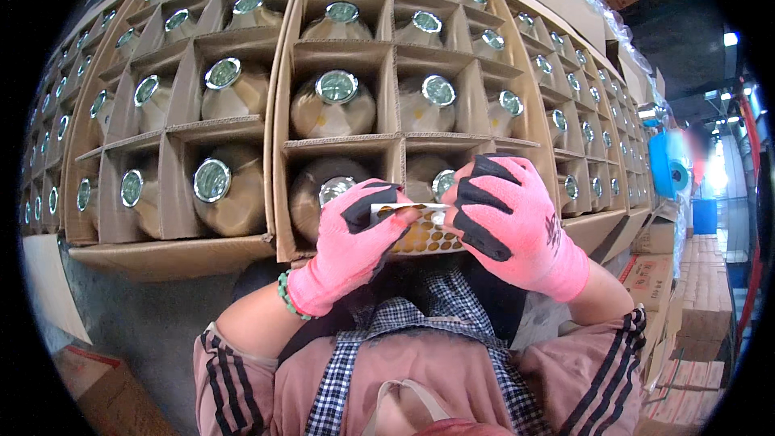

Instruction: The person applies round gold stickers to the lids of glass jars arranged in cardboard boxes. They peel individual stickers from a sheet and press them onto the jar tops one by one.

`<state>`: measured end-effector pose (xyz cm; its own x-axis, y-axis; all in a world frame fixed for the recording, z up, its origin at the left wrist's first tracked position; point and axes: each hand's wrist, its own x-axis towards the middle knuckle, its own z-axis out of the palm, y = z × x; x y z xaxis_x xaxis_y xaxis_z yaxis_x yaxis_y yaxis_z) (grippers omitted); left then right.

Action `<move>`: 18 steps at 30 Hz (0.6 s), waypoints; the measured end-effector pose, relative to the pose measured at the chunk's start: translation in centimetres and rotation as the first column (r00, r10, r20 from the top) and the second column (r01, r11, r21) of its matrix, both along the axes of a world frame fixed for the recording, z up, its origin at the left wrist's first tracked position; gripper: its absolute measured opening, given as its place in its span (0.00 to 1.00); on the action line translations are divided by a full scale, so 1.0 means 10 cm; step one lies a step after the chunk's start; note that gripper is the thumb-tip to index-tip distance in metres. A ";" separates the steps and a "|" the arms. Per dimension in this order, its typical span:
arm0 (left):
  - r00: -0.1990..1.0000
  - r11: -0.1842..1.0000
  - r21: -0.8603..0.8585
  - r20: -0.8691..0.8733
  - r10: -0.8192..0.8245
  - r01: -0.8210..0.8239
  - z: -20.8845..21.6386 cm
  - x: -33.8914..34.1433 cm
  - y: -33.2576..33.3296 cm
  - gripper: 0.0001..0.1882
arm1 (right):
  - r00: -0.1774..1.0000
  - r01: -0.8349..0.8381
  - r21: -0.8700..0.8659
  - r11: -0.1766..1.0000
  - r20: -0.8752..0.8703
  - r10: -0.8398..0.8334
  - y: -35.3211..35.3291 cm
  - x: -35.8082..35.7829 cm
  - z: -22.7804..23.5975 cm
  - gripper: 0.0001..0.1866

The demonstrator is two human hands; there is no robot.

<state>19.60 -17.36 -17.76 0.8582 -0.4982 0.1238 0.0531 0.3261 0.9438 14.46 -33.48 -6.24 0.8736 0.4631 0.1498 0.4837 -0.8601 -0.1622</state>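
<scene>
A sheet of round gold stickers point(428, 240) is between my hands in front of my chest, its white upper edge bent over. My left hand point(343, 246), in a pink glove with black finger patches, grips the sheet's left side between thumb and fingers. At the right end of the bent edge, my right hand point(521, 230), gloved alike, has its fingers closed on the sheet; whether a loose sticker is in them is hidden. Just beyond the hands stand a round glass bottle point(319, 198) and a second glass bottle point(424, 173), partly covered by the gloves.
Open cardboard boxes point(278, 137) with cardboard dividers point(395, 101) spread across the front, several glass bottles point(335, 109) standing in their cells. Stacked cartons point(698, 307) are at the right. A person in blue point(670, 163) is farther off on that side.
</scene>
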 end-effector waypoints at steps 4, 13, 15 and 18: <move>0.996 0.998 0.056 -0.089 -0.016 0.021 -0.01 -0.03 0.02 0.07 | 0.977 0.139 0.263 0.955 0.122 -0.176 -0.30 0.34 0.11 0.10; 0.996 0.990 0.122 -0.069 -0.063 0.071 0.00 0.01 -0.07 0.07 | 0.755 0.656 -0.270 0.705 0.240 -0.610 -2.12 1.69 -0.57 0.12; 0.993 0.987 0.142 -0.106 -0.056 0.071 0.02 0.02 -0.03 0.07 | 0.773 0.629 -0.347 0.696 0.178 -0.610 -2.06 1.91 -0.69 0.14; 0.998 0.982 0.177 -0.016 -0.064 0.066 0.05 0.06 -0.05 0.07 | 0.798 0.579 -0.413 0.703 0.108 -0.593 -2.21 2.16 -0.91 0.19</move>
